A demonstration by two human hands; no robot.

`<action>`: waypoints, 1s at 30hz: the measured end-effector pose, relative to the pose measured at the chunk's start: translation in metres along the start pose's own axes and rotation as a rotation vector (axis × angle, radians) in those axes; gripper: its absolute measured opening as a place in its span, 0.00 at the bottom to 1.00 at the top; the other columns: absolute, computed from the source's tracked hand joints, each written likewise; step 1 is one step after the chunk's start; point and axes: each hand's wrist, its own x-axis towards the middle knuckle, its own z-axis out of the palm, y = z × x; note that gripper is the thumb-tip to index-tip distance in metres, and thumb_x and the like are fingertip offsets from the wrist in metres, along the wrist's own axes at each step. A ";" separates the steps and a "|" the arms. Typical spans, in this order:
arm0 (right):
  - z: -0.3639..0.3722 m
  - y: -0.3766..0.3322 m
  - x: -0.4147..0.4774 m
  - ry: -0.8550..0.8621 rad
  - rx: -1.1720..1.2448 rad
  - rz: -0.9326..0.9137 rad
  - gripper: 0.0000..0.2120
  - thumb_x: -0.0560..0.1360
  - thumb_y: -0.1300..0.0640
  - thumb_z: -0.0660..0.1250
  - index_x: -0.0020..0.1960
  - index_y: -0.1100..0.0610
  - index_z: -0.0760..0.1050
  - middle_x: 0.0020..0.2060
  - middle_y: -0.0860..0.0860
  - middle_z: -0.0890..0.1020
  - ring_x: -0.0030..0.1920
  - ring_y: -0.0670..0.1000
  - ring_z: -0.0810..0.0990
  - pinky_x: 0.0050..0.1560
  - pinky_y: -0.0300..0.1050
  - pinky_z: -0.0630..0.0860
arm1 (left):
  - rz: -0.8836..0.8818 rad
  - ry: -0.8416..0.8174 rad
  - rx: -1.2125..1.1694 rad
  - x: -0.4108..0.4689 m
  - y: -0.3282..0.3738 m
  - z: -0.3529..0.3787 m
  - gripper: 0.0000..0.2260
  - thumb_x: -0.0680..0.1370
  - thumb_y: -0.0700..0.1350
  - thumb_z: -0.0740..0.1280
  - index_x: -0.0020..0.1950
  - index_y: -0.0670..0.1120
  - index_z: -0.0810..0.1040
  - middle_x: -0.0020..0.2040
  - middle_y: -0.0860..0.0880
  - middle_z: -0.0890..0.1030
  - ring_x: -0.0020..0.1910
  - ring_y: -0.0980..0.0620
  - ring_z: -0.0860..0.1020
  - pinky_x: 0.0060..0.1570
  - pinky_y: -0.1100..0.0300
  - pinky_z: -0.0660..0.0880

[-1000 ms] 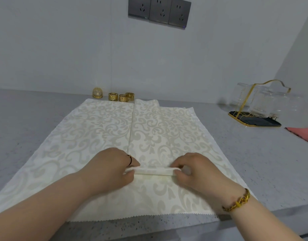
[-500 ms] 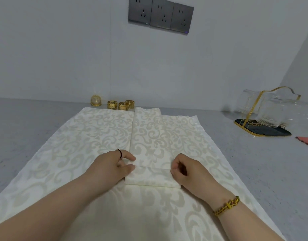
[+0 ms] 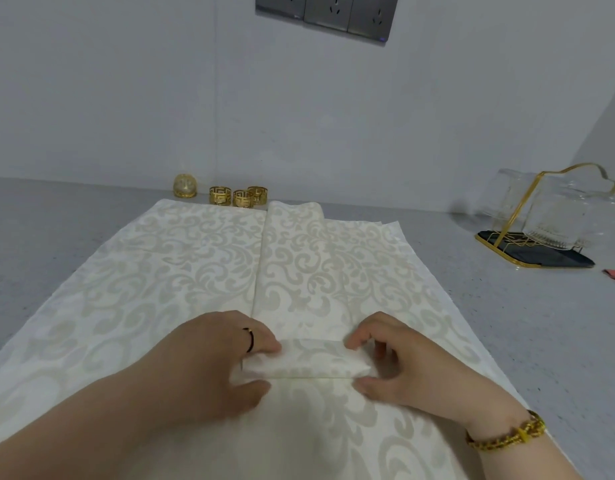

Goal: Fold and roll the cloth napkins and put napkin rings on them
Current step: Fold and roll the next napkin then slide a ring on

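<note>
1. Far off by the wall [image 3: 126,98] I see three napkin rings [image 3: 242,197] beside a gold dome [image 3: 185,186]. A rack of glasses [image 3: 541,230] stands well to the right on the counter [image 3: 507,323].
2. The napkin [image 3: 299,271] lies as a narrow strip on a spread cloth [image 3: 143,271]. Its long axis runs from me toward the rings.
3. At its near end a roll [image 3: 309,358] lies crosswise.
4. My left hand [image 3: 209,358] pinches the roll's left end and my right hand [image 3: 413,365] its right end, hiding both ends.

Near end of the folded napkin strip [image 3: 299,271] turned over once more since 0.5 s ago, flat flap now a thicker roll [image 3: 309,360], left hand [image 3: 209,362] and right hand [image 3: 403,362] shifted to pinch its 2 ends
</note>
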 end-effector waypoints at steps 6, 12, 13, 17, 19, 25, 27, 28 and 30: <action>0.010 0.000 0.006 0.161 -0.052 -0.093 0.05 0.63 0.43 0.58 0.38 0.38 0.68 0.42 0.38 0.74 0.47 0.40 0.71 0.45 0.29 0.68 | 0.011 0.119 0.066 0.010 0.000 0.009 0.30 0.58 0.60 0.39 0.44 0.52 0.74 0.40 0.59 0.75 0.39 0.61 0.75 0.39 0.68 0.66; 0.007 -0.010 0.003 0.110 0.294 0.050 0.12 0.71 0.61 0.65 0.33 0.47 0.75 0.26 0.44 0.74 0.26 0.41 0.70 0.31 0.32 0.67 | -0.287 -0.007 -0.440 0.004 0.003 -0.007 0.07 0.75 0.47 0.65 0.41 0.59 0.78 0.35 0.65 0.79 0.34 0.68 0.76 0.34 0.77 0.70; 0.006 -0.011 0.003 0.092 0.359 0.087 0.09 0.72 0.63 0.65 0.37 0.51 0.76 0.24 0.45 0.74 0.25 0.42 0.71 0.29 0.33 0.69 | -0.290 -0.020 -0.476 0.003 0.000 -0.006 0.08 0.75 0.46 0.67 0.42 0.61 0.76 0.31 0.65 0.78 0.32 0.70 0.75 0.34 0.78 0.68; 0.013 -0.011 0.008 0.174 0.351 0.159 0.07 0.73 0.60 0.66 0.43 0.50 0.69 0.20 0.44 0.72 0.21 0.43 0.70 0.29 0.34 0.69 | -0.339 0.042 -0.425 0.004 -0.001 0.000 0.09 0.73 0.50 0.68 0.44 0.62 0.69 0.25 0.61 0.73 0.29 0.65 0.73 0.36 0.72 0.69; 0.017 -0.010 0.011 0.228 0.240 0.151 0.10 0.73 0.58 0.67 0.41 0.48 0.66 0.21 0.43 0.73 0.23 0.43 0.70 0.32 0.35 0.70 | -0.322 0.090 -0.301 0.004 0.002 0.002 0.12 0.72 0.52 0.68 0.42 0.63 0.64 0.31 0.59 0.73 0.32 0.63 0.72 0.37 0.70 0.67; 0.018 -0.006 0.009 0.261 -0.043 -0.034 0.15 0.71 0.58 0.68 0.37 0.41 0.66 0.42 0.41 0.73 0.40 0.45 0.72 0.40 0.34 0.69 | -0.152 0.153 -0.144 0.006 0.005 0.002 0.14 0.74 0.51 0.66 0.38 0.62 0.61 0.39 0.62 0.68 0.45 0.74 0.68 0.43 0.78 0.65; 0.017 -0.006 0.007 0.223 -0.049 -0.113 0.09 0.70 0.55 0.65 0.37 0.41 0.70 0.46 0.40 0.74 0.41 0.47 0.73 0.40 0.34 0.70 | -0.097 0.069 -0.097 0.004 0.001 0.000 0.12 0.75 0.54 0.64 0.38 0.65 0.62 0.41 0.66 0.70 0.48 0.78 0.65 0.45 0.79 0.64; 0.016 -0.007 0.005 0.200 -0.056 -0.120 0.06 0.68 0.52 0.64 0.38 0.41 0.70 0.45 0.40 0.75 0.41 0.47 0.73 0.39 0.34 0.70 | -0.089 -0.004 -0.089 0.004 0.000 -0.002 0.10 0.73 0.57 0.65 0.39 0.67 0.62 0.43 0.69 0.69 0.47 0.77 0.66 0.46 0.79 0.64; 0.012 -0.009 0.002 0.157 -0.100 -0.100 0.07 0.66 0.46 0.65 0.40 0.38 0.67 0.46 0.41 0.76 0.43 0.46 0.73 0.41 0.33 0.70 | -0.089 -0.109 -0.075 0.001 -0.005 -0.005 0.14 0.63 0.67 0.62 0.44 0.70 0.62 0.47 0.74 0.65 0.48 0.76 0.66 0.49 0.80 0.62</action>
